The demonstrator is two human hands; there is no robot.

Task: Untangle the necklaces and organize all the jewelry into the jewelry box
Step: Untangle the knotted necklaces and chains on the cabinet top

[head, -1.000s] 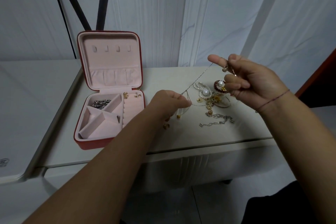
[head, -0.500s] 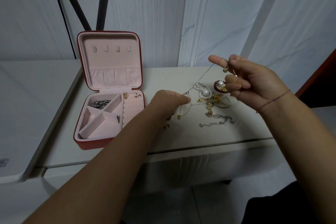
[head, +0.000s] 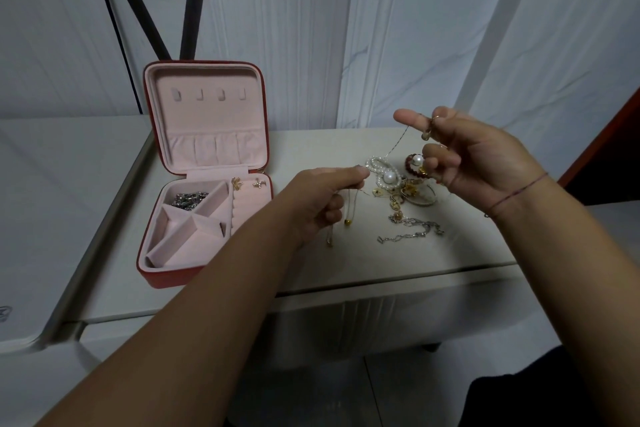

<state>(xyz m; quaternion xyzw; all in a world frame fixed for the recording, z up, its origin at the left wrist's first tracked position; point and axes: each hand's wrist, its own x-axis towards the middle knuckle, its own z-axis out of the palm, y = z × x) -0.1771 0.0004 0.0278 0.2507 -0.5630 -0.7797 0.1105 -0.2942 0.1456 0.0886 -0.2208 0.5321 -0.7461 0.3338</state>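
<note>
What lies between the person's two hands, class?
In the head view, a thin chain runs straight from the left hand up to the right hand, both pinching it. Beneath that stretch, a pearl strand lies on the table.

The scene was lit dimly and evenly, with a cool grey cast; no single source could be made out. Only faint, soft shadows were cast on the white table (head: 363, 263). The white curtain (head: 415, 28) was rendered dull grey. Glare was limited to small highlights on the large pearl (head: 389, 177). The table edge was bowed and the left forearm (head: 190, 322) stretched by wide-angle distortion. The thin gold chain (head: 398, 140) was barely resolved; the left hand (head: 318, 204) was slightly blurred.
</note>
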